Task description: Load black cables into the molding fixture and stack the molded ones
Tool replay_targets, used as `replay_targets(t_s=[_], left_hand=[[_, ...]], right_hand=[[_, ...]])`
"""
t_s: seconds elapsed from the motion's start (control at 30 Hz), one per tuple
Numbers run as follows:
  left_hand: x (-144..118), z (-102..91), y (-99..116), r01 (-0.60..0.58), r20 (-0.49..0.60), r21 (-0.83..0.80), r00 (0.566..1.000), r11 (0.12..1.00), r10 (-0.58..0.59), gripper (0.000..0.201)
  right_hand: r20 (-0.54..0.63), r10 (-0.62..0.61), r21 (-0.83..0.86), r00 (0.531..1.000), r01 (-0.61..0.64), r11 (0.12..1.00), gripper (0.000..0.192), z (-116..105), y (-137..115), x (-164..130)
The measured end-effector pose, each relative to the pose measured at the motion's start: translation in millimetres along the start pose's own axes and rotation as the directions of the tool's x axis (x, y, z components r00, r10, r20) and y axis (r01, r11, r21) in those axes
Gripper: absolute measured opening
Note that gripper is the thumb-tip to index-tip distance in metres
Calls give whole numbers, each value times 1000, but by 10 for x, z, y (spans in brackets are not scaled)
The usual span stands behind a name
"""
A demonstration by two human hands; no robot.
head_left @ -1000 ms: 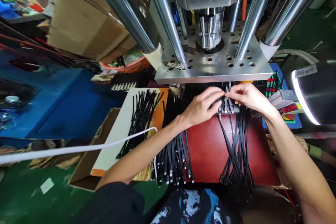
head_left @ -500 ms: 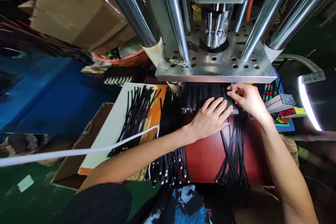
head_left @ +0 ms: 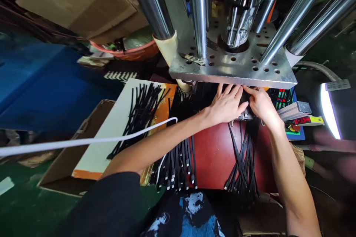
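My left hand (head_left: 228,104) lies flat with its fingers spread, its fingertips reaching the edge of the press plate (head_left: 233,77). Beneath it is a metal fixture (head_left: 244,116) holding black cables with their plugs at the front; the hand covers much of it. Beside it, my right hand (head_left: 261,105) has a finger stretched toward the left hand under the plate edge, and the thumb sits apart from it. Its other fingers are partly hidden. A bunch of black cables (head_left: 244,159) hangs from the fixture over the red work surface (head_left: 210,159).
Black cables with silver plugs (head_left: 180,166) lie left of the fixture, and more cables (head_left: 141,111) rest on a white board (head_left: 97,148). A white cord (head_left: 111,140) crosses the left arm. Steel columns (head_left: 198,14) rise above. A bright lamp (head_left: 330,111) and control panel (head_left: 282,98) stand right.
My left hand has moved up and forward, to the plate edge. My right hand has gone from a pinch on a cable to a stretched finger beside the left hand. The view has shifted slightly.
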State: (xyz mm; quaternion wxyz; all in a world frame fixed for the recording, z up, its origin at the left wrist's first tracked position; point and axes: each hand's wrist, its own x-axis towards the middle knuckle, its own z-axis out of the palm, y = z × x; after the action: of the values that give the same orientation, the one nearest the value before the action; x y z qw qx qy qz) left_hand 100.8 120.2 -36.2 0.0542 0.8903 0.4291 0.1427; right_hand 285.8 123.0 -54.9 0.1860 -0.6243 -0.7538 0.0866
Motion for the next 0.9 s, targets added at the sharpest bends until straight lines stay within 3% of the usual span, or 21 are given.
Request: replay_targets(t_s=[0.2,0.37,0.47,0.53,0.6,0.63,0.67,0.7,0.73,0.77,0.8,0.83,0.9], left_hand=[[366,19,-289,-28,6,-27,1000,999,28,41],[685,115,-463,-87,16,-22,996,996,87,39],[587,-28,-402,-70,37,-65,997,995,72,41],[161,-249,-274,-115,2,-130,993,985,116,45],[-575,-501,-111,-213,-26,-322,976,922,216,47],[-1023,-604,-31,-198,48,-462,968,864,247,43],[-1492,-671,41,-99,173,-593,953,799,247,40],[-1958,-687,100,68,343,-677,910,733,232,39],[-2396,-644,142,248,509,-706,829,663,231,39],[-2786,-538,167,407,628,-692,747,597,219,38],[-3115,-374,179,535,707,-651,685,539,174,37],[-3376,-164,180,633,752,-611,652,475,99,37],[-3701,324,169,783,750,-570,619,248,-233,40]], right_hand=[[-15,-22,-88,1000,21,996,50,57,31,323],[-59,-53,-42,997,50,998,47,49,43,646],[-37,-50,-24,998,49,998,49,-37,9,604],[-47,-70,5,996,70,998,54,-123,-39,223],[-117,-59,74,991,68,995,59,-172,-69,-482],[-150,-4,128,989,23,991,58,-164,-64,-928],[-220,130,173,967,-93,981,53,-127,-44,-1407],[-352,319,225,880,-252,941,48,-59,-9,-1895],[-495,499,296,711,-402,866,47,39,33,-2364],[-564,625,375,540,-507,776,47,163,74,-2793],[-546,719,447,431,-575,685,45,306,109,-3162],[-424,785,475,452,-627,618,43,460,132,-3459],[-103,782,453,615,-671,587,43,767,136,-3822]])
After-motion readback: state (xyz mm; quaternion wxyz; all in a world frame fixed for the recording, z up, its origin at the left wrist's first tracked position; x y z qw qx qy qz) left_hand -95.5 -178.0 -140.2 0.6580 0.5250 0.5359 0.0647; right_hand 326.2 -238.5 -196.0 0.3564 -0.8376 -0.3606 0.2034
